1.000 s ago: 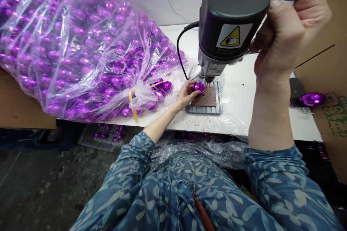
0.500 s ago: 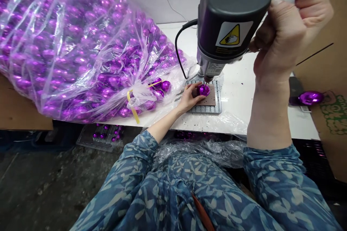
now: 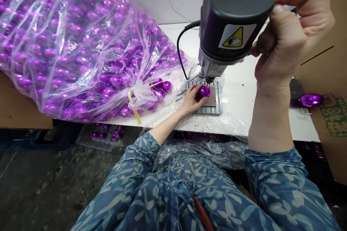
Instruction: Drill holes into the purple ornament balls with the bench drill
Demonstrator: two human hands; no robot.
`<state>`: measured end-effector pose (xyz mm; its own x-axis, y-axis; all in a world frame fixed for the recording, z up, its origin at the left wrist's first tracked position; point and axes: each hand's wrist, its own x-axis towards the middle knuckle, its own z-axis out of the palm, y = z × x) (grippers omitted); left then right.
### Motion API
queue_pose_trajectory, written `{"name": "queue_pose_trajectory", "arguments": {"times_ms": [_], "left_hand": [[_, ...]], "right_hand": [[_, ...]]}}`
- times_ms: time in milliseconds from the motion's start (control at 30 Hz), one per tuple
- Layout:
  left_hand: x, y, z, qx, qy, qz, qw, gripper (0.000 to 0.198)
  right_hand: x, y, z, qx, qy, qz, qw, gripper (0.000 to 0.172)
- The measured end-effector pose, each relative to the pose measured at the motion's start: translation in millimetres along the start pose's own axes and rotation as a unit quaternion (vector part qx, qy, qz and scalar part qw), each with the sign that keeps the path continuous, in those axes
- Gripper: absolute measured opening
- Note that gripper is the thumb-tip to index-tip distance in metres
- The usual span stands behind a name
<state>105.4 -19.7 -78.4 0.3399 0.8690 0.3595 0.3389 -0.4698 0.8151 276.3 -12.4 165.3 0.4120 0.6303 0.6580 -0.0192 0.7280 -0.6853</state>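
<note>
My left hand [image 3: 192, 101] is closed round the side of a shiny purple faceted ball [image 3: 205, 91]. The ball rests on a brown board [image 3: 210, 98] lying on the slotted metal base [image 3: 219, 109] of a small drill press [image 3: 234, 14]. Just above the ball is the drill's chuck [image 3: 209, 79], its thin bit at the ball's top; whether it has entered cannot be made out. Up at the machine's right side my right hand [image 3: 294, 36] is curled shut on its feed handle, which the fingers mostly hide.
A big clear bag [image 3: 81, 50] of purple balls, tied with a yellow strip, fills the left side. Another purple ball [image 3: 311, 99] sits at the right by a cardboard box [image 3: 325, 79]. Dark crumbs dot the white table [image 3: 238, 104]. A tray [image 3: 105, 137] with balls is below.
Both hands keep their grips. The whole view has shifted slightly, with the drill press a little further right and lower. The ball stays under the chuck.
</note>
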Motion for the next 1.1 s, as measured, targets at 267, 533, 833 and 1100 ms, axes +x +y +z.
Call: {"name": "queue_pose_trajectory", "arguments": {"times_ms": [267, 533, 833, 1100], "left_hand": [[-1.3, 0.7, 1.4, 0.022, 0.006, 0.012, 1.000, 0.067], [-2.0, -1.2, 2.8, 0.038, 0.009, -0.004, 0.999, 0.066], [-1.2, 1.5, 2.1, 0.031, 0.008, -0.004, 0.999, 0.064], [-0.8, 2.5, 2.1, 0.042, 0.005, -0.001, 0.999, 0.063]], "right_hand": [[1.3, -2.1, -2.7, 0.008, -0.029, 0.002, 1.000, 0.009], [-6.6, 5.6, -12.3, 0.028, -0.045, -0.061, 0.997, 0.038], [-44.1, 17.9, -25.1, -0.031, 0.001, -0.140, 0.990, 0.024], [-54.3, 33.8, -31.9, -0.021, -0.001, -0.193, 0.981, 0.013]]}}
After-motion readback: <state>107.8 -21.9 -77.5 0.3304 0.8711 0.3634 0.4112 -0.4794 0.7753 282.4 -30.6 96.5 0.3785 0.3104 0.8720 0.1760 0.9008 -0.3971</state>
